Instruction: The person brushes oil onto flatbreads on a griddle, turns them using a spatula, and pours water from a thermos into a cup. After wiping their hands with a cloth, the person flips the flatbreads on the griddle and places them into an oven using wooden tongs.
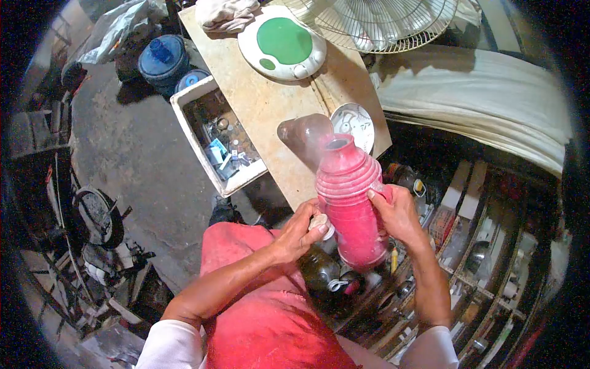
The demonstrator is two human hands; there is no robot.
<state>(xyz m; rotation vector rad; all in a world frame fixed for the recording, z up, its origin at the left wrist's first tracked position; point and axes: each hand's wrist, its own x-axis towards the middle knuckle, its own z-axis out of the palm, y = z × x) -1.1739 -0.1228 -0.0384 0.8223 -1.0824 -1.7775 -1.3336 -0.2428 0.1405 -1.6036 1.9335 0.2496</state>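
Observation:
A pink thermos flask point(353, 203) is held up at the near end of the table, its mouth uncovered and whitish steam or haze beside the neck. My right hand point(398, 212) is closed around its handle on the right side. My left hand point(301, 234) pinches a pale, round stopper point(318, 222) close to the flask's left side. Behind the flask stands a see-through brownish vessel point(301, 136), partly hidden; its kind is unclear. Next to it is a white round dish or lid point(355, 123) with dark markings.
On the wooden table point(246, 92) lie a white-and-green round appliance point(284, 43) and a cloth point(224, 13). A fan point(381, 21) stands at the back. An open drawer point(212, 132) juts out left, beside blue water jugs point(163, 58). Cluttered shelving point(473, 264) is at right.

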